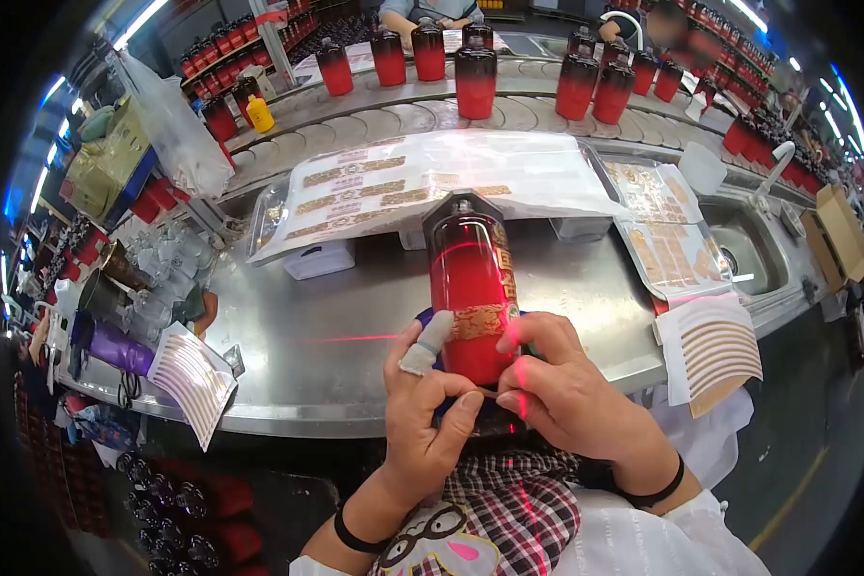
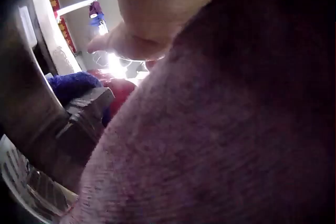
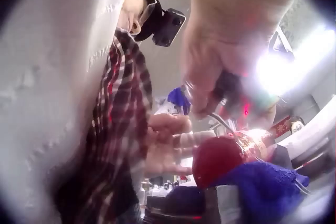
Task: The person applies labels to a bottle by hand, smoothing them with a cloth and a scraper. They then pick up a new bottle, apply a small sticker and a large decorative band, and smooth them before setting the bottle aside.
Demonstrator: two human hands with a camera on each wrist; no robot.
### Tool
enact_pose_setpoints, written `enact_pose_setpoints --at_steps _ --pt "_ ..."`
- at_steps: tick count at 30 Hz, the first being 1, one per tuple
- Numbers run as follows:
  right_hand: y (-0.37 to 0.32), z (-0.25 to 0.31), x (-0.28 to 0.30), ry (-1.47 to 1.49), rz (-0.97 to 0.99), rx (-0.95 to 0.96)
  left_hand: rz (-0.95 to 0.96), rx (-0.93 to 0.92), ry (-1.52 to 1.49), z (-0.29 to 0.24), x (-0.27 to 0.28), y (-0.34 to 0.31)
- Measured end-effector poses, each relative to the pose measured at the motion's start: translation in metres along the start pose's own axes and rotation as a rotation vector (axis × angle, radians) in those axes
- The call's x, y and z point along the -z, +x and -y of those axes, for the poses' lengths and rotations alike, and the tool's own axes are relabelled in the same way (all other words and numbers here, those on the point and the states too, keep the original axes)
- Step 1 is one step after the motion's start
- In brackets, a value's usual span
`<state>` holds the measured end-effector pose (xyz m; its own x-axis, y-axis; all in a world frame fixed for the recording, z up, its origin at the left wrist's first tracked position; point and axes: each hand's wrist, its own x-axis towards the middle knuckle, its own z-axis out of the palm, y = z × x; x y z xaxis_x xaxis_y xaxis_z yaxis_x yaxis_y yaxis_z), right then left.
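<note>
A red bottle with a black shoulder (image 1: pixel 466 259) lies tilted on a blue cloth (image 3: pixel 268 182), its base toward the person. A gold patterned band (image 1: pixel 481 323) crosses its lower part. At the base, my right hand (image 1: pixel 576 398) pinches one end of a thin pale strip (image 1: pixel 490 393). My left hand (image 1: pixel 420 413) has thumb and finger together at the strip's other end. Its wrapped finger (image 1: pixel 430 346) rests along the bottle's left side. In the right wrist view, the bottle's round red base (image 3: pixel 216 162) faces the camera. The left wrist view is mostly filled by a dark blurred sleeve.
A sheet of gold decals (image 1: pixel 374 192) lies behind the bottle on the steel bench (image 1: pixel 336 355). Sheets of curved strips hang at the left edge (image 1: pixel 194 379) and right edge (image 1: pixel 715 346). A tray of decals (image 1: pixel 677 254) and a sink (image 1: pixel 754 264) are right; bottles stand on a conveyor (image 1: pixel 374 110).
</note>
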<state>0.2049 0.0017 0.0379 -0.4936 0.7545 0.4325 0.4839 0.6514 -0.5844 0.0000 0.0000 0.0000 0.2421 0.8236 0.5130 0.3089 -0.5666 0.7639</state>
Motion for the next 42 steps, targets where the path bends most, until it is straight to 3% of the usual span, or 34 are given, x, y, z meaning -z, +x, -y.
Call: enact_pose_setpoints --at_steps 5,10,17,23,26,35,42 --pt "0.001 0.008 -0.010 0.117 -0.047 -0.055 -0.088 0.028 -0.077 0.007 0.001 -0.006" --pt "0.007 0.007 -0.011 -0.038 -0.051 -0.015 -0.145 0.102 -0.260 0.008 0.005 -0.002" --pt "0.013 0.014 -0.017 -0.096 -0.036 -0.033 -0.071 -0.020 -0.012 0.009 0.010 -0.001" --pt "0.012 0.012 -0.019 -0.137 -0.071 -0.033 -0.148 0.048 -0.114 0.016 0.005 -0.005" --pt "0.008 0.010 -0.018 -0.051 -0.089 -0.123 -0.188 0.097 -0.109 0.021 0.002 -0.008" --pt "0.010 0.004 -0.028 -0.049 -0.125 -0.179 -0.190 0.229 -0.101 0.037 -0.003 -0.016" --pt "0.012 0.003 -0.027 -0.046 -0.133 -0.183 -0.234 0.354 -0.399 0.059 -0.010 -0.024"
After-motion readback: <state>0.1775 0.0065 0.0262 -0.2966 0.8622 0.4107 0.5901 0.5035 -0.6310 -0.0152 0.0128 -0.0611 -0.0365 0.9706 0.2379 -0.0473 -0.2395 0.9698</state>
